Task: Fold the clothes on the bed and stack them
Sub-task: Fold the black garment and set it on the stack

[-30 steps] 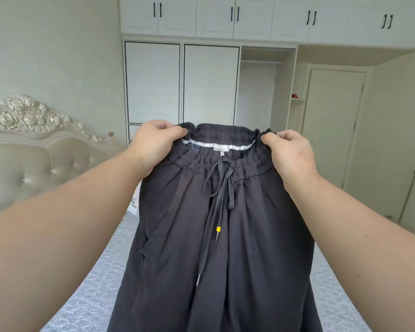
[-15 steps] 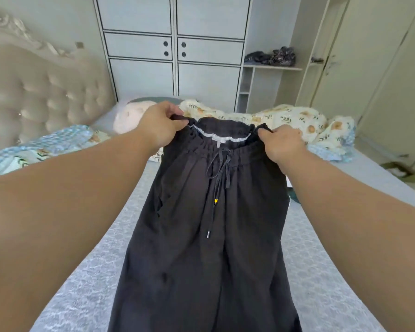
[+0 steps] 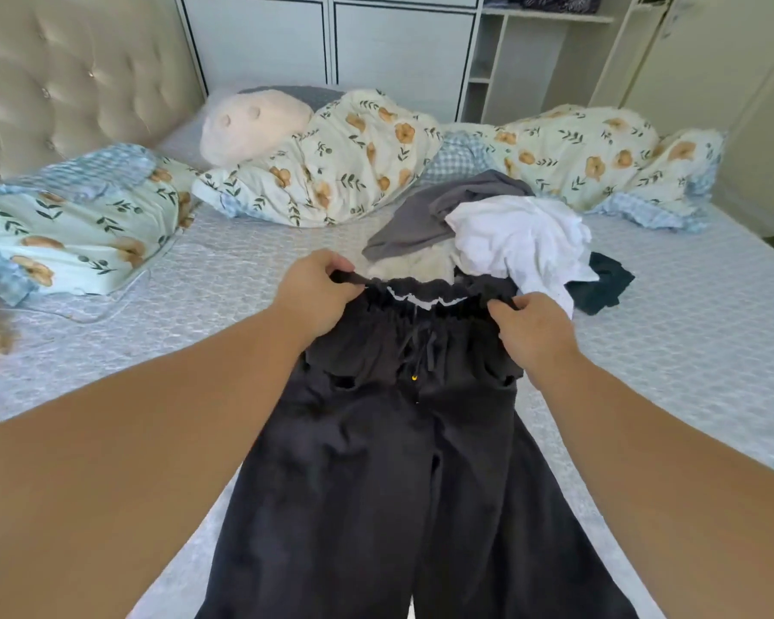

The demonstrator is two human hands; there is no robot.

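At the centre of the frame the left hand (image 3: 316, 292) pinches one end of a gathered elastic waistband, fingers curled tight over the dark cloth; the right hand (image 3: 532, 330) grips the other end the same way, thumb folded over the ruffled edge. Between them hang the black trousers (image 3: 376, 484), a soft, matte, slightly creased fabric with a thin drawstring (image 3: 423, 355) knotted at the front and a pale strip lining the inside of the waist. The legs spread wide toward the lower edge of the frame, lying over the bed (image 3: 689, 332), whose pale grey-blue cover is quilted in a fine pattern. Just above the waistband sits a loose heap of clothes: a crumpled white garment (image 3: 519, 243), a smooth grey garment (image 3: 421, 216) and a dark one (image 3: 604, 285) to the right. Further up lie a puffy floral duvet (image 3: 354, 163) and a cream plush pillow (image 3: 251, 122). A tufted beige headboard (image 3: 72, 78) fills the upper left; white wardrobe doors (image 3: 331, 38) stand across the top.
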